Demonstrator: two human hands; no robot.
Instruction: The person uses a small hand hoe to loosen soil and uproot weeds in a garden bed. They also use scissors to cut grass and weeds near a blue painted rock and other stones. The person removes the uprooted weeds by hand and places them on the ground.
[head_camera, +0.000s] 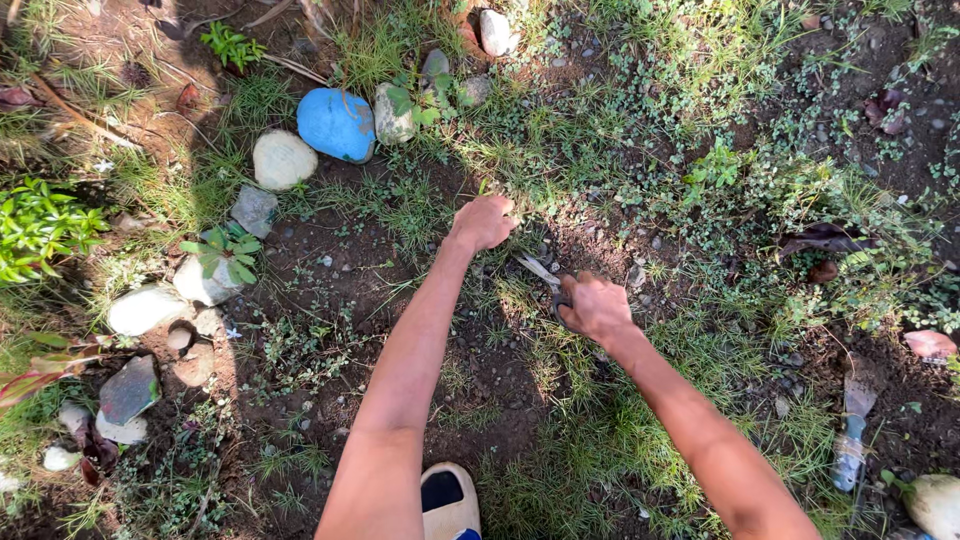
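Grip of right hand (597, 307) closed on slim metal scissors (545, 275) over wiry grass (590, 440).

Garden patch, colours only
Blue painted stone (336, 124), off-white stone (283, 159) beside it, grey slate piece (128, 389); dark brown soil (330, 290), green grass (600, 440), cream shoe (449, 500), silver scissor blades (538, 269), blue-handled trowel (852, 440).

Blue stone (336, 124) beside white stone (283, 159); trowel (853, 432) lying right; shoe (448, 502) below.

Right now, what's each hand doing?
Left hand: closed, gripping grass.
Right hand: closed on scissors.
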